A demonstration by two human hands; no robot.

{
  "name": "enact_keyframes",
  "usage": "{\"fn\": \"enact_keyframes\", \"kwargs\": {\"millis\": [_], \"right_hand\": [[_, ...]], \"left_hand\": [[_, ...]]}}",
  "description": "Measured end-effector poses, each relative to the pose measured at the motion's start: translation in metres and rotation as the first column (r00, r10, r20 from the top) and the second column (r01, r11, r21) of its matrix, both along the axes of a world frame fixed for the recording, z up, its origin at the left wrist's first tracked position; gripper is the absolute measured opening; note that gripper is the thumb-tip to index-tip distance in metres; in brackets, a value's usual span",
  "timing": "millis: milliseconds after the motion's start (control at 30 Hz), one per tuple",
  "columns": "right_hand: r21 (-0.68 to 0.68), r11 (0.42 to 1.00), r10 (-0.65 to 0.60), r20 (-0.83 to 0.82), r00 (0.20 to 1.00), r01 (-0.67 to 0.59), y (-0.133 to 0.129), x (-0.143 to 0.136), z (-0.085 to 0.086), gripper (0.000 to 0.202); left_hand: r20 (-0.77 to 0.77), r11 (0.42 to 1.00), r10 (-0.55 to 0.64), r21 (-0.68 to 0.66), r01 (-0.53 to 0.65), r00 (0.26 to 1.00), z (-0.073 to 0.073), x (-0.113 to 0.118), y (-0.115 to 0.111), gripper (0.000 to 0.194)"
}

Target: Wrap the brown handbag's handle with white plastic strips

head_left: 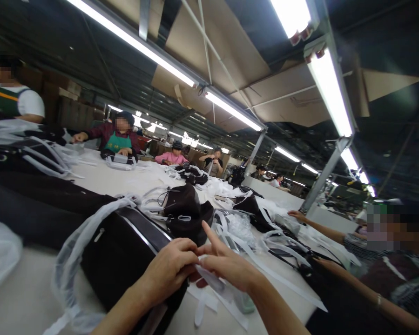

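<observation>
A black bag (117,251) with a zipper lies on the pale table, its strap wrapped in white translucent material (68,260). Over the bag's right side, my left hand (172,267) has its fingers closed on a thin white strip (214,284). Touching the same strip from the right is my right hand (226,263), thumb and fingers pinched together, index finger raised. The fingertips of both hands meet, so part of the strip is hidden.
More black bags (183,202) with white-wrapped straps lie beyond my hands. White strips and crumpled clear plastic (239,228) spread to the right. A co-worker's arm (317,225) reaches in at the right. Other people sit along the table (143,179); a large dark bag (38,204) lies left.
</observation>
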State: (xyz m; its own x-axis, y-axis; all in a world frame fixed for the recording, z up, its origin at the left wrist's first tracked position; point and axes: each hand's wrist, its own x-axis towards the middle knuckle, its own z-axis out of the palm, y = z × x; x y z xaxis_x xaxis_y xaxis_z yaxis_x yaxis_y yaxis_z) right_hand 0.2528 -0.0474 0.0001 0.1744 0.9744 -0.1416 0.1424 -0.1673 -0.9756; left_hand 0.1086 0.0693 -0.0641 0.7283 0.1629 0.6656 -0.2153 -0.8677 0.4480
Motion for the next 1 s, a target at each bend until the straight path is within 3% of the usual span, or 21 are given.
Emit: {"fn": "enact_keyframes", "kwargs": {"millis": [67,133,200,300,367,467,567,633,767,867,1000], "right_hand": [[0.056,0.995,-0.078,-0.032,0.996,0.080,-0.010,0.011,-0.006,0.087],[0.178,0.969,-0.182,0.058,0.982,0.169,-0.024,0.024,-0.018,0.050],[0.288,0.933,-0.259,0.126,0.958,0.214,-0.040,0.032,-0.033,0.036],[0.401,0.865,-0.340,0.024,0.940,0.302,-0.058,0.029,-0.053,0.037],[0.457,0.800,-0.396,-0.083,0.915,0.388,-0.060,0.017,-0.062,0.050],[0.457,0.769,-0.407,-0.189,0.894,0.447,-0.044,-0.006,-0.070,0.065],[0.461,0.753,-0.417,-0.218,0.883,0.469,-0.020,-0.022,-0.077,0.050],[0.493,0.708,-0.463,-0.216,0.859,0.506,-0.009,-0.027,-0.080,0.045],[0.560,0.619,-0.540,-0.207,0.816,0.551,-0.004,-0.032,-0.077,0.043],[0.596,0.613,-0.539,-0.163,0.826,0.518,-0.006,-0.035,-0.069,0.040],[0.622,0.646,-0.513,-0.076,0.855,0.443,-0.003,-0.029,-0.062,0.035]], "left_hand": [[0.006,0.999,0.017,-0.050,-0.017,1.000,-0.002,0.000,-0.001,0.017],[0.009,0.995,0.015,-0.102,-0.014,1.000,-0.001,-0.001,-0.002,0.019],[0.013,0.989,0.012,-0.144,-0.010,1.000,0.001,-0.001,-0.002,0.019],[0.023,0.985,0.010,-0.172,-0.006,1.000,0.006,-0.001,-0.002,0.020],[0.028,0.985,0.004,-0.172,0.001,1.000,0.006,-0.001,-0.002,0.021],[0.028,0.986,0.010,-0.168,-0.006,1.000,0.005,0.000,-0.004,0.021],[0.008,0.985,0.010,-0.170,-0.008,1.000,0.006,-0.003,-0.006,0.021],[-0.041,0.986,-0.024,-0.164,0.017,0.999,0.011,-0.010,-0.004,0.022],[-0.188,0.993,-0.048,-0.116,0.027,0.981,0.023,-0.031,0.007,0.057],[-0.267,0.988,-0.104,-0.138,0.069,0.958,0.029,-0.039,0.015,0.051],[-0.190,0.965,-0.173,-0.229,0.128,0.966,0.030,-0.033,0.015,0.041]]}}
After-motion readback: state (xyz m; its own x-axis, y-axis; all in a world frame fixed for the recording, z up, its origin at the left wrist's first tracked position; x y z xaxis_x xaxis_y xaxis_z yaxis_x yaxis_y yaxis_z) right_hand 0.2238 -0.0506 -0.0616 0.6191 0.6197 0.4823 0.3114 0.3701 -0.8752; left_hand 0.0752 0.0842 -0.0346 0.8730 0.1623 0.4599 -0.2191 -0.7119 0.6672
